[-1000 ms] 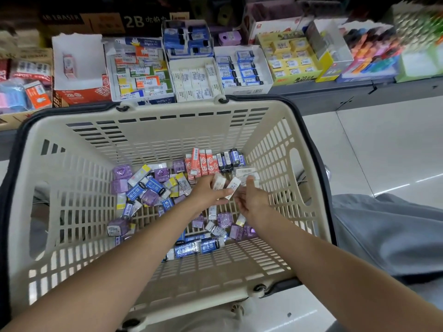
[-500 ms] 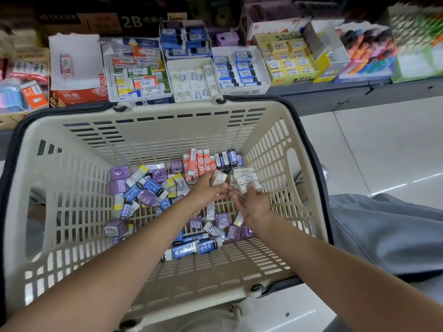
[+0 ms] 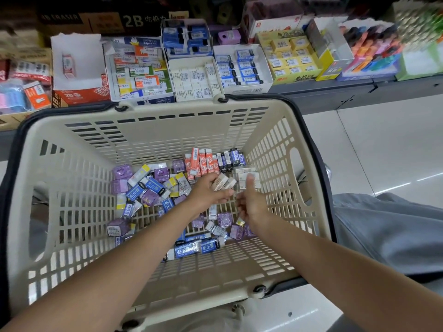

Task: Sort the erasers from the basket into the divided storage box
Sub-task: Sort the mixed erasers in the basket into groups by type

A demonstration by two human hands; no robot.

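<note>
Right hand (image 3: 251, 202) drew back, grip loose; left hand (image 3: 208, 190) grips white erasers (image 3: 223, 182).

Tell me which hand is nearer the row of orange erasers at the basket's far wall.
Left. The left hand, holding white erasers, sits just below the orange erasers. The right hand lies farther off, below and to their right.

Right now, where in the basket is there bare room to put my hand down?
The basket floor is bare along the near wall, below the blue erasers, and in the far-left corner above the purple erasers. It is crowded mid-floor and at the far right, round the left hand and right hand.
</note>
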